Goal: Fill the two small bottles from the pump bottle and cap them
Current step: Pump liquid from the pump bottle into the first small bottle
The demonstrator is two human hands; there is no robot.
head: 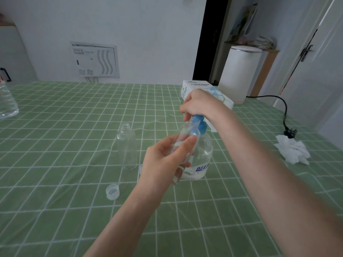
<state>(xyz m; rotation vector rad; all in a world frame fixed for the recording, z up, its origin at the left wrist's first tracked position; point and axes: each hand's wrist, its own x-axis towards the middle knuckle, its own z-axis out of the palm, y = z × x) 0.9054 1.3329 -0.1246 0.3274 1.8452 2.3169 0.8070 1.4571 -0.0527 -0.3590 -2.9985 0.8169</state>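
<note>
clear plastic pump bottle (202, 156) with a blue pump head stood upright right of the middle of the green checked tabletop (74, 127), about half full of clear liquid. right hand (200, 106) sat on top of the pump head, fingers curled down over it and gripping it. left hand (163, 164) gripped a small clear plastic bottle (182, 138), thumb across its front and fingers wrapped behind. this bottle was held off the tabletop, tilted, with its open mouth up against the blue nozzle. its fill level could not be told. second small clear bottle (127, 145) stood upright, uncapped and apparently empty, just left of the pump bottle and apart from both hands. translucent round cap (112, 191) lay open side up nearer the front edge, left of the left forearm. white tissue box (196, 86) was noted toward the far right corner, partly hidden behind the right hand. white cylindrical canister (239, 75) stood beside it at the far edge. crumpled white tissue (292, 151) and a black plug (290, 132) with its cord lay near the right edge. large clear water bottle (7, 102) was at the left edge, cut off by the frame.
</note>
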